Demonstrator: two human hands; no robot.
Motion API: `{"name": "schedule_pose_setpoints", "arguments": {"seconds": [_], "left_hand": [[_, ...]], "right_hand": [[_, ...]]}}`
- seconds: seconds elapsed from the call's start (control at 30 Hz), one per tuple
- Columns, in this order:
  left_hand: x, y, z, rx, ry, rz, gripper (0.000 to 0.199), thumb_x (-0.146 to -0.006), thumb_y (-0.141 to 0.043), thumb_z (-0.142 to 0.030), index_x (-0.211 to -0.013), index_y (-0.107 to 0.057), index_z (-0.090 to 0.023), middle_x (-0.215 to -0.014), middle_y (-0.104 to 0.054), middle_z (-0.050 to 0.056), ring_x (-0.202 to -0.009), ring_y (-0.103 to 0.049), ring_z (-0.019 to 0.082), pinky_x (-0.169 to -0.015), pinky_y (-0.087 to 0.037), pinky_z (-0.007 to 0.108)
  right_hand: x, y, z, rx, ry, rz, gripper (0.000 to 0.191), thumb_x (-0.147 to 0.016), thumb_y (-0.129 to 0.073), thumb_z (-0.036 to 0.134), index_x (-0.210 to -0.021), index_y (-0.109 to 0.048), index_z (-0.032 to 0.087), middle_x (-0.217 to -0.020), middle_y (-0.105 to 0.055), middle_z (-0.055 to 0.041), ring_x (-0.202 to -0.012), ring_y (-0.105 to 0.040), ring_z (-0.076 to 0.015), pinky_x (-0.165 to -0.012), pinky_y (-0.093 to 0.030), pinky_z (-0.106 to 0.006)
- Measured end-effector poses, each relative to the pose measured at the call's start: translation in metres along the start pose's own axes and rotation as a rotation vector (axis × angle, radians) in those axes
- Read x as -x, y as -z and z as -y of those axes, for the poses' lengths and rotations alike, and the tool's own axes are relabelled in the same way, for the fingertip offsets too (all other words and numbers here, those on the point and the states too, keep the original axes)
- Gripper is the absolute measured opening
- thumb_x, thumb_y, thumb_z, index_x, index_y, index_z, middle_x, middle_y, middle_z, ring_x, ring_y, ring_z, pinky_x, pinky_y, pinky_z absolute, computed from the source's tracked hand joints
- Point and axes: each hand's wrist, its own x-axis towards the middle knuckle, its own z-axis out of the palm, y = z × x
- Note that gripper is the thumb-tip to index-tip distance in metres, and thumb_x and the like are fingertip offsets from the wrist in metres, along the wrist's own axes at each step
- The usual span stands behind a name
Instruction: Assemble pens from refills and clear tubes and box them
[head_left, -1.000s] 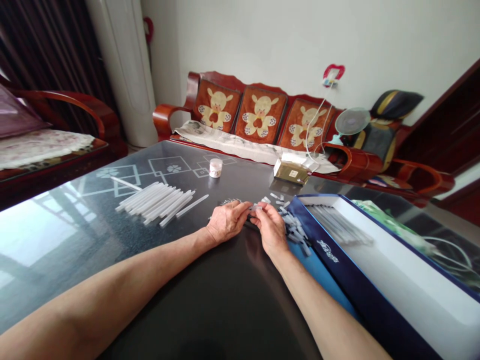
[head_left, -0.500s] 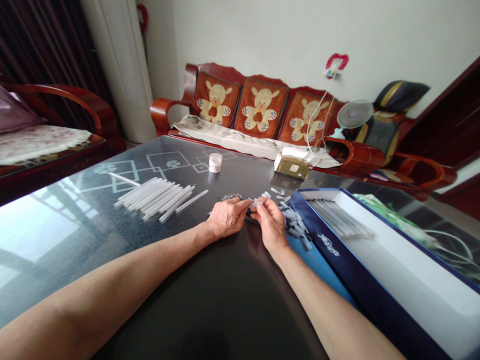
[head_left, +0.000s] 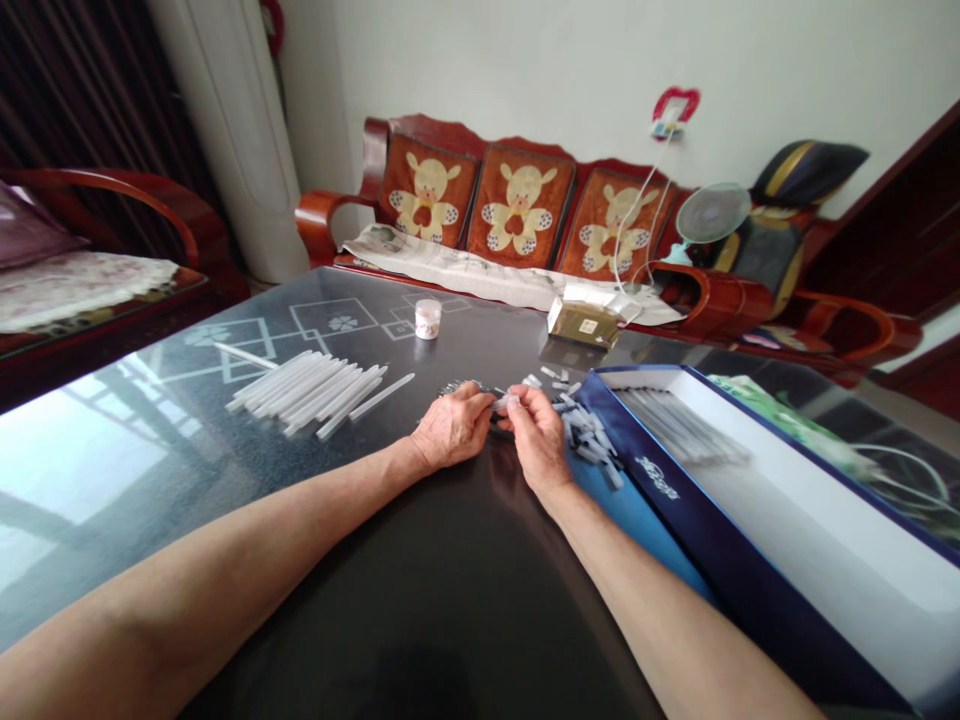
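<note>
My right hand [head_left: 540, 440] is closed in a pinch on a small translucent plastic piece [head_left: 508, 400], much like the loose pieces beside it. Close by on the left, my left hand [head_left: 453, 428] has its thumb and fingers pressed together at the same spot. Whatever it grips is too small and too covered to make out. Just behind the left fingers lies a heap of small shiny metal-looking parts [head_left: 451, 387], partly hidden by that hand. A scattered pile of short whitish and dark plastic pieces [head_left: 591, 432] lies to the right of my right hand.
White pen-like tubes [head_left: 307, 390] lie in a row at left. A long blue box [head_left: 675, 490] at right holds slim clear sticks with dark ends [head_left: 675, 425]. Behind stand a small round tub [head_left: 428, 320] and a tissue box [head_left: 582, 322] on the dark glossy table [head_left: 390, 600].
Both hands stay close together over the table. The fingers of my left hand have drawn back slightly from the right fingertips, and the camera view has shifted a little.
</note>
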Motion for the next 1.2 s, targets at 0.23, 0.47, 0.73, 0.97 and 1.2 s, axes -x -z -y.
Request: {"name": "schedule_pose_setpoints", "arguments": {"seconds": [0.23, 0.47, 0.73, 0.97, 1.2], "left_hand": [[0.001, -0.001, 0.0, -0.013, -0.021, 0.044, 0.024, -0.092, -0.039, -0.016, -0.094, -0.062, -0.013, -0.092, -0.059, 0.01, -0.086, -0.061, 0.017, -0.077, -0.052, 0.027], [0.001, 0.0, -0.001, -0.148, 0.05, 0.138, 0.026, -0.095, -0.035, -0.018, -0.099, -0.061, -0.014, -0.087, -0.062, 0.008, -0.08, -0.06, 0.019, -0.068, -0.049, 0.027], [0.002, 0.0, 0.0, -0.254, -0.057, 0.081, 0.03, -0.096, -0.033, -0.017, -0.101, -0.062, -0.014, -0.085, -0.061, 0.008, -0.08, -0.058, 0.019, -0.071, -0.047, 0.028], [0.0, -0.003, 0.003, -0.319, -0.173, -0.087, 0.033, -0.097, -0.035, -0.02, -0.121, -0.058, -0.013, -0.089, -0.065, 0.009, -0.079, -0.058, 0.021, -0.077, -0.046, 0.037], [0.0, -0.005, 0.004, -0.211, -0.279, -0.094, 0.039, -0.096, -0.035, -0.018, -0.132, -0.048, -0.01, -0.087, -0.067, 0.009, -0.079, -0.06, 0.02, -0.078, -0.048, 0.035]], "right_hand": [[-0.002, 0.002, -0.001, -0.055, -0.051, 0.027, 0.029, -0.073, -0.065, 0.04, -0.094, -0.062, 0.02, -0.081, -0.065, 0.0016, -0.076, -0.063, -0.014, -0.063, -0.052, -0.025], [-0.004, 0.002, 0.001, -0.098, -0.118, -0.022, 0.031, -0.067, -0.071, 0.04, -0.089, -0.066, 0.019, -0.073, -0.066, 0.0018, -0.066, -0.063, -0.0117, -0.06, -0.052, -0.023], [-0.003, 0.003, 0.005, -0.018, -0.12, 0.002, 0.027, -0.069, -0.067, 0.042, -0.084, -0.062, 0.019, -0.069, -0.063, 0.0028, -0.061, -0.061, -0.0115, -0.059, -0.052, -0.024], [-0.008, 0.021, 0.04, 0.741, 0.275, 0.245, 0.013, -0.078, -0.06, 0.026, -0.086, -0.067, 0.02, -0.076, -0.068, -0.001, -0.069, -0.062, -0.0147, -0.069, -0.047, -0.027], [-0.006, 0.018, 0.059, 1.217, 0.425, 0.358, 0.009, -0.08, -0.061, 0.026, -0.08, -0.066, 0.018, -0.083, -0.065, -0.0059, -0.077, -0.061, -0.0178, -0.071, -0.043, -0.027]]}}
